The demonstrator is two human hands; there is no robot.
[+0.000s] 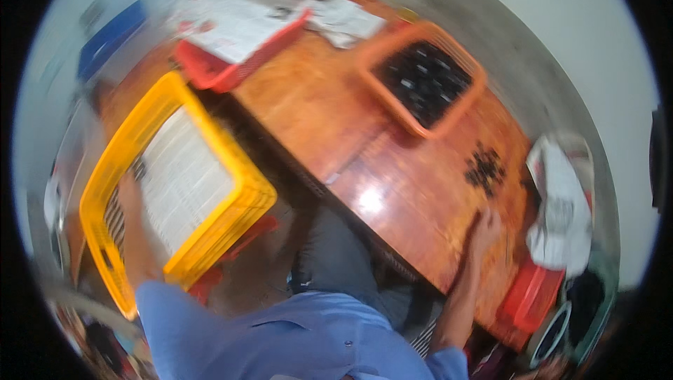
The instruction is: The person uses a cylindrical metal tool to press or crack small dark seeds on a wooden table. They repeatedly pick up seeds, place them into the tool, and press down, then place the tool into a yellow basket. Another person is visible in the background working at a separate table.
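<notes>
My left hand (129, 194) reaches into a yellow plastic crate (249, 187) on the left, next to a small group of dark pieces (139, 167). Blur hides how its fingers lie. A sheet of printed paper (184, 177) lines much of the crate. On the right, my right hand (487, 226) rests over the wooden table (413, 205), its fingers curled together. Whatever they may hold is too small to make out. Just beyond that hand lies a loose pile of small dark pieces (485, 168).
An orange basket (473, 99) full of black pieces stands at the table's far side. Papers (231, 19) cover a red basket (224, 80) at the back left. Near the right edge are a red container (529, 296) and a white sack or cloth (564, 205).
</notes>
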